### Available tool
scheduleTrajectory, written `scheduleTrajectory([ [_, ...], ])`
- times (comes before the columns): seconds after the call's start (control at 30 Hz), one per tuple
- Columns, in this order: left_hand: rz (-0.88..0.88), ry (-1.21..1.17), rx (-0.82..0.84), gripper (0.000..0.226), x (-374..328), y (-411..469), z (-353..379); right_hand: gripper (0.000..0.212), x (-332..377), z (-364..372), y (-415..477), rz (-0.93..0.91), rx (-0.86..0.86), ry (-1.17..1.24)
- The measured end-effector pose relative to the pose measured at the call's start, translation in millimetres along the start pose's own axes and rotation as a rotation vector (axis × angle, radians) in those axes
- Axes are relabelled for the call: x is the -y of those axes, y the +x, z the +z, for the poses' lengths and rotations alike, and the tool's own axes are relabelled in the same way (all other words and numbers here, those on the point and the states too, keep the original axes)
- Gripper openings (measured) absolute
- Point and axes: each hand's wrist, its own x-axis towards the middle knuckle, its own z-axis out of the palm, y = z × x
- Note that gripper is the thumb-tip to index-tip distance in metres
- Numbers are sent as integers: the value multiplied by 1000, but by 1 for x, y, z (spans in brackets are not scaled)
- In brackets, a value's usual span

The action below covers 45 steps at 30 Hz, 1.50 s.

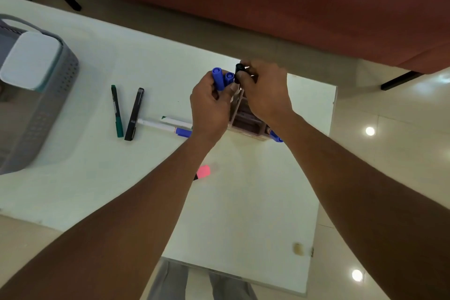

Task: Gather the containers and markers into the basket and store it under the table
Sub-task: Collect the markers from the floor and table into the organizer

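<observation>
Left hand [209, 105]: grips two blue markers [218, 78], caps up.
Right hand [265, 90]: pinches a black marker [239, 68] above the brown container [246, 119].
Basket [48, 105]: grey, at left on the tabletop [243, 202], holding a white container [31, 58].
Green marker [117, 111]: lying flat between basket and hands.

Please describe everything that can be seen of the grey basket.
The basket is grey, plastic by its look, with rows of small holes in its side wall and an arched handle above. It stands at the left of the table, partly cut off by the picture's edge. A white rounded container sits inside. Nothing else touches it.
</observation>
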Motion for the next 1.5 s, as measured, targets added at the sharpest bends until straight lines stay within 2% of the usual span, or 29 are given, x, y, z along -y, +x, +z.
scheduleTrajectory([
  [0.2,6,94,9,31,12,2,7,35,-14,0,0,93,8,-55],
  [0.3,-29,152,25,47,20,5,6,38,-17,-2,-6,81,-22,-61],
  [0.43,16,207,61,48,27,6,2,43,-10,-4,-17,57,-108,-22],
  [0.57,36,229,83,46,33,3,-8,34,2,4,-47,-35,-293,-13],
  [0.63,62,270,89,44,39,-4,-20,25,5,16,-67,-79,-306,34],
  [0.73,116,331,16,32,55,-19,-50,22,10,46,-93,-67,-228,126],
  [0.87,139,365,-135,11,77,-28,-100,31,27,93,-100,-21,18,155],
  [1.0,72,514,-297,15,97,-13,-150,34,55,140,-86,45,242,197],
  [1.07,-26,587,-312,29,103,-4,-174,38,67,162,-79,-47,332,73],
  [1.17,-49,708,-125,57,113,7,-206,44,84,192,-68,-285,414,-196],
  [1.23,-1,805,52,63,117,15,-221,43,89,206,-59,-422,431,-330],
  [1.37,84,950,294,51,123,36,-242,37,86,224,-41,-547,457,-479],
  [1.5,115,914,372,39,127,55,-253,39,79,229,-32,-635,467,-522],
])
